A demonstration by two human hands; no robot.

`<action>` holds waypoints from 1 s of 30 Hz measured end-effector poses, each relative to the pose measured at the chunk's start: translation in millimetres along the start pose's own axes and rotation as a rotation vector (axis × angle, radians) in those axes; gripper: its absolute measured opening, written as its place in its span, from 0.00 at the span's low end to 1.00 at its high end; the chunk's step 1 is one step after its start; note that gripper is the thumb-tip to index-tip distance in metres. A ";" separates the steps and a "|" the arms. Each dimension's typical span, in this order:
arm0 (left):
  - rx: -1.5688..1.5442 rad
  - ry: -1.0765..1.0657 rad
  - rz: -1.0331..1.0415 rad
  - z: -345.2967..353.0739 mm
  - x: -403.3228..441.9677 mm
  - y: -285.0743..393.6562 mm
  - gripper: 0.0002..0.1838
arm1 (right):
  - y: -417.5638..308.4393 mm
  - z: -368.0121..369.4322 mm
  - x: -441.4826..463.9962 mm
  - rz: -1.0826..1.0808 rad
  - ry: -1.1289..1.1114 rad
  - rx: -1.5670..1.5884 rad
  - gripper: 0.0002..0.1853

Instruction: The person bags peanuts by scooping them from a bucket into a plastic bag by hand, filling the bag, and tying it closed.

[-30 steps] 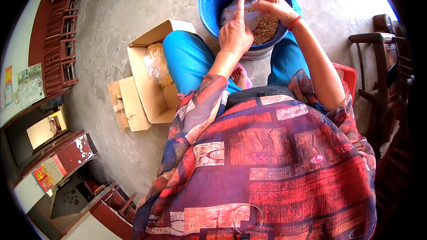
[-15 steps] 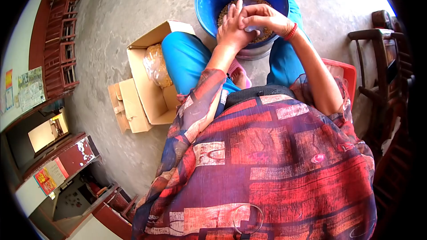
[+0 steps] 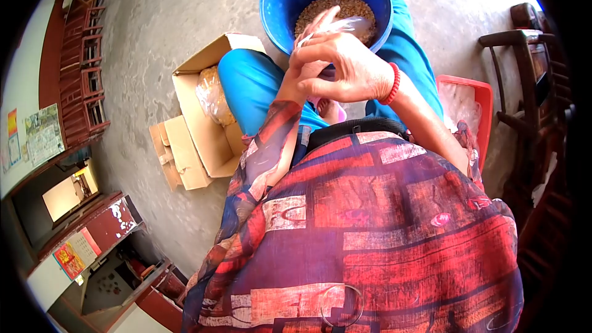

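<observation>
A blue bucket (image 3: pixel 271 9) stands between my knees, partly filled with small tan kernels or pieces (image 3: pixel 336 5). Near its closest rim my two hands overlap. A clear plastic bag (image 3: pixel 354 24) stretches from my left hand (image 3: pixel 295 77) out over the bucket; the left fingers are blurred, some pointing forward, and the bag seems gripped among them. My right hand (image 3: pixel 351 68), with a red bead bracelet (image 3: pixel 393 83) at the wrist, lies across the left one. Its thumb and fingers are curled together, and whatever they pinch is hidden.
On the left stands an open cardboard box (image 3: pixel 194 111) containing a clear bag of yellowish contents (image 3: pixel 213 95). A red plastic tub (image 3: pixel 484 111) with clear plastic in it is by my right side. Wooden chairs (image 3: pixel 524 43) stand farther right, and dark red wooden furniture (image 3: pixel 92 80) lines the left.
My right hand has come nearer to me and turned over the left hand and wrist. The plastic bag shows more over the bucket, and the view has shifted slightly.
</observation>
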State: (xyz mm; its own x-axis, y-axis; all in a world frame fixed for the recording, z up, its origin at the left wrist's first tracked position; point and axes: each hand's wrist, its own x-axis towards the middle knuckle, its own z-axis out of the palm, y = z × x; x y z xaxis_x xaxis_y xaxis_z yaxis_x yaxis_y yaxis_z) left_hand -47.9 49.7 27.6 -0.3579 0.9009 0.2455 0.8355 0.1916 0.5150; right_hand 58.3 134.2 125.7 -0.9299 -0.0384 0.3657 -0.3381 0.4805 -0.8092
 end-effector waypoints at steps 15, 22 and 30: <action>-0.417 0.272 -0.325 -0.9 11.3 1.3 0.14 | 23.4 -9.1 -5.3 0.127 0.447 -0.055 0.17; -0.256 0.258 -0.410 -2.6 14.1 4.6 0.18 | 80.5 -30.6 -31.6 0.328 0.276 -0.538 0.27; -0.626 0.283 -0.404 -0.3 30.8 -17.8 0.18 | 101.4 0.0 -4.4 0.569 -0.148 -0.469 0.45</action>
State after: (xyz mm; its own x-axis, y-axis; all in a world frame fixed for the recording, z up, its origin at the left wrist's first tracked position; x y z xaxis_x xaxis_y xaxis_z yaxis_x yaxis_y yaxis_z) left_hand -73.9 74.0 26.2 -0.7459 0.6589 0.0974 0.2593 0.1526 0.9537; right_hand 28.2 183.1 42.1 -0.9635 0.2263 -0.1428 0.2671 0.7830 -0.5617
